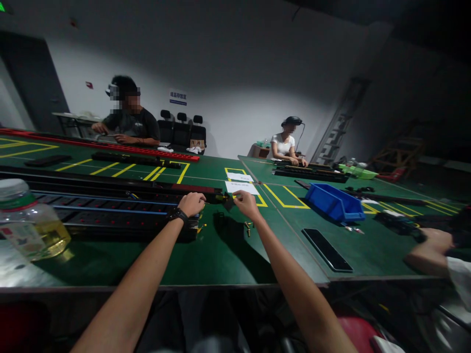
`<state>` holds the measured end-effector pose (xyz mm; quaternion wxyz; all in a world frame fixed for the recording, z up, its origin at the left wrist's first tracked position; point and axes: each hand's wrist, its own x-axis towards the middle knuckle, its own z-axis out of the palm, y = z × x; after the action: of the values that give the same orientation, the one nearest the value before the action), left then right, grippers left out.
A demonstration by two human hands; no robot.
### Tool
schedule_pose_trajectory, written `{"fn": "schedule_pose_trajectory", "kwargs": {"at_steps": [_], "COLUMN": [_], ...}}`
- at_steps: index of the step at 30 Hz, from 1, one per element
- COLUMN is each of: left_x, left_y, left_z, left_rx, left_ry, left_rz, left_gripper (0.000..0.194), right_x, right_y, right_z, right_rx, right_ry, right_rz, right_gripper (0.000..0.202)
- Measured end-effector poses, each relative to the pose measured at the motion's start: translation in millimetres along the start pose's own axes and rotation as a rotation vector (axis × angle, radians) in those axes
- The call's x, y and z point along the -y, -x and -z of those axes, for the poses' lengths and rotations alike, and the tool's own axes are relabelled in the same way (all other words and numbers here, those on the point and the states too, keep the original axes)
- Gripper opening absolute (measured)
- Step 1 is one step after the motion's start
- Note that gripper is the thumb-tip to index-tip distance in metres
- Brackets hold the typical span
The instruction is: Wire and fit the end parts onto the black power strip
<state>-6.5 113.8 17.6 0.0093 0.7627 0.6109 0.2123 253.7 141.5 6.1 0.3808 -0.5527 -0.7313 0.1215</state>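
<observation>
My left hand (192, 203), with a dark watch on the wrist, rests at the right end of a long black assembly (121, 218) with blue strips and red dots. Its fingers are bent over the end; whether they grip anything is unclear. Just to the right, my right hand (246, 202) pinches a small dark piece (229, 203) between thumb and fingers. Small brass-coloured screws (248, 228) lie on the green table (221, 264) below that hand. A small black part (221, 216) is near them, between the hands.
A bottle (33, 220) stands at the left. A phone (327, 249) and a blue bin (334, 202) are on the right. White papers (241, 187) lie beyond my right hand. Two people work across the table; another person's arm (430, 250) reaches in at the right.
</observation>
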Motion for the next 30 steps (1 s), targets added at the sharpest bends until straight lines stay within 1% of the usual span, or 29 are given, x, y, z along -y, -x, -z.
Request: {"fn": "schedule_pose_trajectory", "kwargs": {"at_steps": [1, 3, 6, 8, 10, 13, 16, 19, 22, 24, 27, 30], "left_x": [0.4, 1.0, 1.4, 1.8, 2.7, 5.0, 8.0, 11.4, 15.4, 18.3, 23.1, 28.4], "left_y": [-0.3, -0.9, -2.1, -3.4, -5.0, -7.2, -8.1, -8.6, -10.2, -12.0, -15.4, -19.2], "left_z": [0.0, 0.3, 0.9, 1.0, 0.8, 0.8, 2.3, 4.3, 4.9, 4.2, 2.7, 2.5], "left_rx": [0.005, 0.015, 0.022, 0.029, 0.036, 0.041, 0.041, 0.028, 0.016, 0.037, 0.054, 0.069], "left_ry": [0.002, 0.007, 0.005, 0.000, -0.004, 0.006, 0.024, 0.033, 0.053, 0.089, 0.144, 0.185], "left_rz": [0.001, 0.002, 0.002, 0.003, 0.010, 0.032, 0.057, 0.092, 0.150, 0.178, 0.198, 0.175], "left_gripper": [0.037, 0.038, 0.034, 0.032, 0.031, 0.033, 0.034, 0.031, 0.028, 0.029, 0.029, 0.031], "right_x": [-15.3, -45.0, -81.5, -96.7, -104.2, -105.5, -103.6, -103.4, -102.2, -99.1, -91.7, -85.4], "right_y": [0.3, 2.0, 6.5, 9.5, 11.4, 12.1, 11.3, 10.5, 11.6, 14.3, 20.1, 24.4], "right_z": [8.7, 23.6, 36.3, 38.7, 38.1, 35.7, 34.1, 34.1, 35.3, 36.6, 38.3, 39.0], "right_rx": [-0.022, -0.057, -0.081, -0.088, -0.075, -0.019, 0.038, 0.072, 0.075, 0.075, 0.096, 0.106], "right_ry": [-0.071, -0.234, -0.453, -0.533, -0.559, -0.541, -0.454, -0.257, -0.018, 0.104, 0.187, 0.202], "right_rz": [-0.027, -0.129, -0.275, -0.329, -0.347, -0.329, -0.343, -0.381, -0.380, -0.381, -0.397, -0.378], "right_gripper": [0.034, 0.035, 0.034, 0.033, 0.031, 0.029, 0.032, 0.035, 0.028, 0.027, 0.043, 0.054]}}
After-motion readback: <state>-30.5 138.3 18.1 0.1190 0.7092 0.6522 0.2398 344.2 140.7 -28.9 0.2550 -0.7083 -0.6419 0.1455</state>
